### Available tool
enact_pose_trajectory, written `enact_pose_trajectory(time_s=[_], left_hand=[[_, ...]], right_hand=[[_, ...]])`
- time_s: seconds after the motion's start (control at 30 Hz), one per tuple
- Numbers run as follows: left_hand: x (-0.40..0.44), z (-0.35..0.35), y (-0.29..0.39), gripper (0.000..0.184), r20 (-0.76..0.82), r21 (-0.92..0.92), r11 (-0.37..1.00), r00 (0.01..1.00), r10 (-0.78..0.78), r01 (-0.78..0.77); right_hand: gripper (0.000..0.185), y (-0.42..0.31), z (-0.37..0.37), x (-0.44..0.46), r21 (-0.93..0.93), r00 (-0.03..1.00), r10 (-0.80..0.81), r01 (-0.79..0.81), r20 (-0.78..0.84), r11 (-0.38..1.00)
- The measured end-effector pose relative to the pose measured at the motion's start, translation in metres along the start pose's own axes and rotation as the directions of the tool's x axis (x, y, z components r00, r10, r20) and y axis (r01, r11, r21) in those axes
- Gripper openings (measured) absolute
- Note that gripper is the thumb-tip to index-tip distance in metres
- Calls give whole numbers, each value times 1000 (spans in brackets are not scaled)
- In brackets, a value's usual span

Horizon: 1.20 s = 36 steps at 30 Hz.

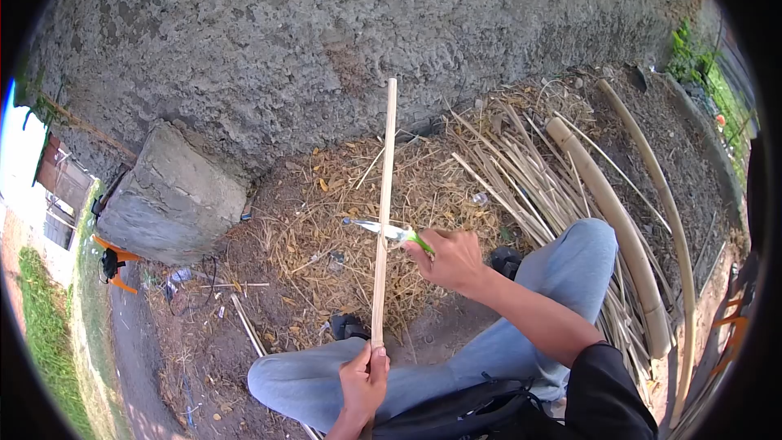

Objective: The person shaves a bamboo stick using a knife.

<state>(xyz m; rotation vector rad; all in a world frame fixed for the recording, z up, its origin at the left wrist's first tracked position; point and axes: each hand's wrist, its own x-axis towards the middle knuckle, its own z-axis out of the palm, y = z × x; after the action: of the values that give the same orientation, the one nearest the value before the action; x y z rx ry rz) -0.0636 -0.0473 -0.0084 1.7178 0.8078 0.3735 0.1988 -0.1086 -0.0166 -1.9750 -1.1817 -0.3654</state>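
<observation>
My left hand (363, 381) is closed around the lower end of a long pale bamboo strip (385, 179), which stands nearly upright in view, pointing away from me. In my right hand (453, 259) is a knife (393, 232) with a bright green handle, the fingers wrapped round the grip. Its shiny blade lies across the strip around the middle, pointing left. Whether the edge bites into the bamboo I cannot tell. Both hands are above my bent legs in light blue trousers (326, 379).
Thin bamboo strips (529, 171) lie piled on the right, beside a thick bamboo pole (611, 220) and a curved pole (660, 187). Shavings (334, 261) cover the ground. A concrete block (175, 195) stands at left, against a rough wall (326, 41) ahead.
</observation>
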Motion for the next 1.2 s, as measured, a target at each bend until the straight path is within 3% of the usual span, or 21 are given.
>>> enact_pose_trajectory(time_s=[0.1,0.17,0.2,0.23,0.3,0.37,0.43,0.47,0.6,0.67,0.7,0.77,0.8,0.87,0.97,1.13,1.2], left_hand=[[3,-3,-6,15,-2,20,997,998,70,-70],[-10,-4,8,14,3,53,998,999,39,-39],[-19,-5,10,14,-1,54,998,1000,25,-25],[-26,-6,12,15,24,64,998,1000,12,-13],[-34,-11,18,15,59,84,996,998,15,-20],[-44,-13,17,17,-53,212,976,997,61,-49],[-46,-16,20,15,-48,207,978,998,39,-28],[-47,-17,16,15,-56,203,979,998,32,-20],[-51,-27,7,16,-75,229,973,997,-8,25],[-48,-29,5,17,-72,242,970,997,32,-13],[-47,-31,4,19,-61,255,965,996,72,-55],[-42,-32,12,17,-43,182,982,998,54,-45],[-39,-31,15,15,-17,105,994,999,43,-41],[-38,-28,18,15,-19,106,994,999,41,-39],[-40,-25,14,14,-12,99,995,999,34,-33],[-42,-21,12,13,4,196,978,998,68,-67],[-43,-19,1,12,-9,158,987,1000,5,-4]], right_hand=[[31,-11,-14,5,-8,998,-6,6,-56,1000],[34,-20,-16,-5,-10,988,-141,141,-59,990],[35,-3,-12,5,1,996,-19,19,-83,1000],[35,16,-13,16,6,997,-11,12,-78,1000],[36,44,-21,33,-110,958,280,-286,-61,952],[37,36,-27,29,-96,969,235,-242,-82,966],[38,14,-21,12,37,992,120,-118,-47,992],[37,11,-16,9,20,988,113,-112,-103,994],[36,6,-17,1,80,986,147,-141,-76,987],[40,0,-25,1,305,905,412,-424,108,853],[40,3,-20,-2,310,907,406,-421,115,853],[43,10,-5,-14,596,862,488,-467,140,653],[43,7,-8,-17,597,862,486,-467,142,653],[41,1,-17,-22,603,821,502,-551,271,577],[36,-6,-29,-23,626,783,526,-600,332,498],[29,-10,-34,-20,722,767,534,-588,354,365],[28,-11,-37,-18,739,770,516,-584,375,335]])
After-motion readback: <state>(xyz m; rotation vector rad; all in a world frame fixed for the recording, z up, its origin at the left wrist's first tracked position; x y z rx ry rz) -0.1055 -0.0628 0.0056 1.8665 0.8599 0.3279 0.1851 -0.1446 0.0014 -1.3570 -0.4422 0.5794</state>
